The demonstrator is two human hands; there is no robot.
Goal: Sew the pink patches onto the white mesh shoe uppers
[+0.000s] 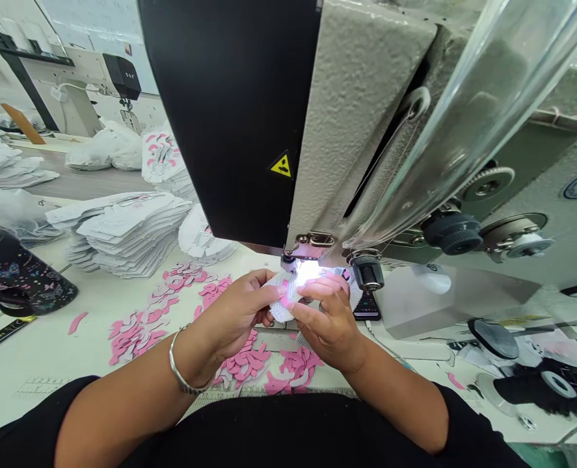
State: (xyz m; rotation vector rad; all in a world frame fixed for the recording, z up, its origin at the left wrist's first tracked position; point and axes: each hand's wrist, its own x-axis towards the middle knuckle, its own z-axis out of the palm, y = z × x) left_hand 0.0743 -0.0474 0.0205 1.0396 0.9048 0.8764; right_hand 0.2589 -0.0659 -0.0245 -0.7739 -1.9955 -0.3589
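Observation:
Under the lit needle area of a sewing machine (293, 261), a white mesh fabric piece (281, 311) is held between both hands. My left hand (242, 305) pinches its left side, thumb on top and fingers beneath. My right hand (330, 318) is closed on the right side, its fingertips on a small pink piece (285, 300) lying on the mesh. Part of the white fabric is hidden behind my right hand. Just below both hands lie loose pink curved pieces (249, 361) on the white table.
Stacks of white cut fabric pieces (127, 234) stand at the left, near a dark patterned bottle (19, 273). A phone (367, 307) lies behind my right hand. Black thread spools (527, 390) sit at the right. Another sewing machine (83, 84) stands at the back left.

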